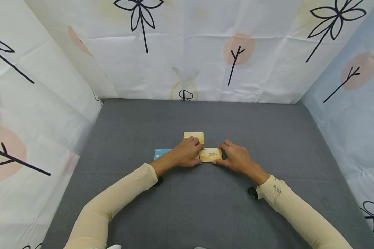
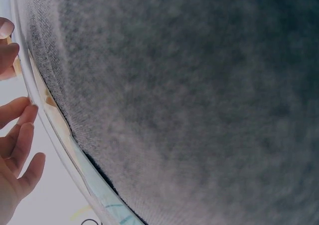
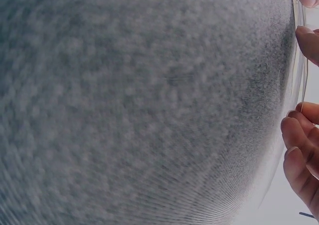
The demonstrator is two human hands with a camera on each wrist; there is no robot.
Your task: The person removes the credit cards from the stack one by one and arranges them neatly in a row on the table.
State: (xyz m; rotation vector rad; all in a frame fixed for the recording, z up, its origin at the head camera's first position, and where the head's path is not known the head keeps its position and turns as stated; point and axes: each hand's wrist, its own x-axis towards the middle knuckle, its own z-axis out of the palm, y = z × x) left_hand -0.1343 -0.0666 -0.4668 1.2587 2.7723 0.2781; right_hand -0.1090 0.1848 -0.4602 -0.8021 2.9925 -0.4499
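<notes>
A yellow card (image 1: 210, 154) lies flat on the grey table, with dark marks on its face. At its right end, my right hand (image 1: 237, 157) pinches it, index finger at the far edge and thumb at the near edge. My left hand (image 1: 185, 153) covers most of a second yellow card (image 1: 197, 156), its thumb and index finger spanning that card's right end, close against the first card. Another yellow card (image 1: 194, 135) lies just beyond the left fingers. A blue card (image 1: 160, 153) shows partly from behind the left hand and wrist. Both wrist views show fingertips at card edges.
The grey cloth-covered table (image 1: 187, 207) spreads around the cards. White patterned curtains (image 1: 187, 62) stand at the back and both sides. Dark wrist devices (image 1: 252, 192) sit under the cream sleeves. A pale object (image 1: 200, 247) just enters at the near edge.
</notes>
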